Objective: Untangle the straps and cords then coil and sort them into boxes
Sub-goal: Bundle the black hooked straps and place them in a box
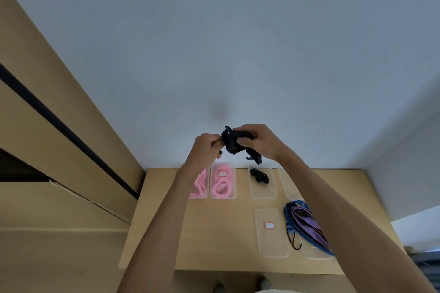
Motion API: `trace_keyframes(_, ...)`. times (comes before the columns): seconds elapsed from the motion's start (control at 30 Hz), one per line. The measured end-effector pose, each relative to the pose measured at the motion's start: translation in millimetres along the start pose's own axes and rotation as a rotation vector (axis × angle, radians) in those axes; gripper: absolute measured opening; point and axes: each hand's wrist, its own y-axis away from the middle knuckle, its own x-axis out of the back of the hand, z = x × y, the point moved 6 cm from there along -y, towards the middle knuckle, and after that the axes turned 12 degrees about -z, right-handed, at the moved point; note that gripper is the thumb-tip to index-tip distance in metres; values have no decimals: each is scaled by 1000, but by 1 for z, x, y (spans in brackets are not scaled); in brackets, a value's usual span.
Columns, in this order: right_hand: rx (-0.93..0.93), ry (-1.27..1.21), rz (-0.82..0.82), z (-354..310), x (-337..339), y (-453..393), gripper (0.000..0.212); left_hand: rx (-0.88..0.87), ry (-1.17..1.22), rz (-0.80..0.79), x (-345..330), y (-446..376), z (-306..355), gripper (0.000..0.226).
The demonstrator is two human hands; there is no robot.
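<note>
Black strap (234, 143), pink cords (222, 184), purple strap (309, 221), blue bungee (289, 219)

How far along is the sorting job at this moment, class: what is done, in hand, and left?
Done: pink cords lie coiled in two clear boxes, and one black strap sits in a third. In hand: the left hand and right hand hold a bunched black strap above the table. Left: the blue bungee cord and purple strap lie tangled together beside an empty labelled box.

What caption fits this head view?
Both hands, left hand and right hand, grip a black strap above clear boxes.
</note>
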Motion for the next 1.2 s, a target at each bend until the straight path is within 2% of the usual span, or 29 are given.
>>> trace_keyframes(0.2, 49, -26, 59, 1, 8, 3, 21, 16, 17, -180, -2, 1, 3, 27)
trace_keyframes(0.27, 71, -98, 72, -3, 11, 7, 19, 17, 4, -230, -1, 1, -1, 25)
trace_keyframes(0.37, 72, -276, 158, -4, 24, 10, 26, 47, -112, -326, -15, 7, -4, 25)
trace_keyframes(0.53, -47, -269, 63, -1, 16, 1, 21, -2, 4, -409, -43, 16, 3, 18)
trace_keyframes(0.6, -85, -270, 81, 11, 1, 0, 25, -56, 123, -353, -44, 18, 22, 20)
trace_keyframes(0.67, -125, -382, 92, 29, -15, 2, 28, -82, 242, -195, -30, 17, 35, 24)
trace_keyframes(0.73, -172, -497, 65, 41, -26, 8, 23, -42, 283, -19, -13, 13, 31, 27)
trace_keyframes(0.83, -173, -476, -6, 41, -36, 11, 10, 82, 374, 223, -1, 12, 3, 33)
trace_keyframes(0.9, -171, -351, -74, 37, -43, 11, 1, 155, 349, 383, 5, 12, -15, 33)
trace_keyframes(0.97, -172, -224, -124, 31, -49, 10, 17, 190, 251, 471, 10, 11, -27, 32)
trace_keyframes(1.03, -178, -84, -155, 20, -52, 6, 27, 189, 118, 494, 13, 8, -34, 32)
trace_keyframes(1.2, -148, 542, -233, -4, -64, -16, 27, 165, -204, 457, 7, 0, -41, 30)
